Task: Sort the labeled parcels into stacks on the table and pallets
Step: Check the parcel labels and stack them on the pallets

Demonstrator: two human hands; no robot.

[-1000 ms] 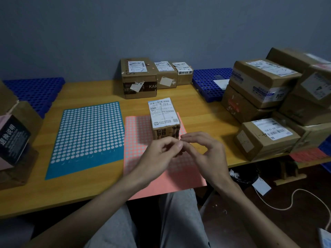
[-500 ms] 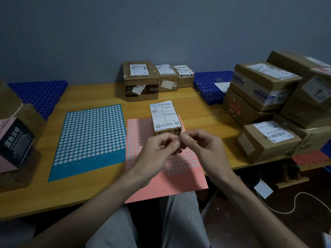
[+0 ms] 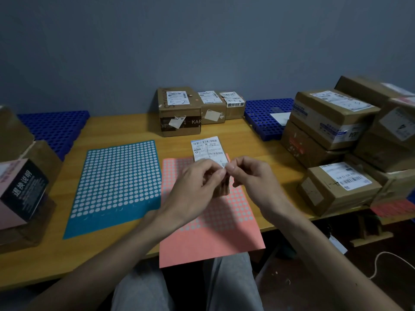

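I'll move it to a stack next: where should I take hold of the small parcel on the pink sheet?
Likely grip the small parcel across its long left and right sides, from above: it is narrow, and no box stands beside it.

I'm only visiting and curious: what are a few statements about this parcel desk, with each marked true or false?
1. The small parcel stands on the pink sheet. True.
2. The teal sheet lies right of the pink sheet. False: it lies to its left.
3. A row of three parcels sits against the wall. True.
4. Both hands rest on the lap. False: the left hand and right hand meet at the small parcel's near edge.
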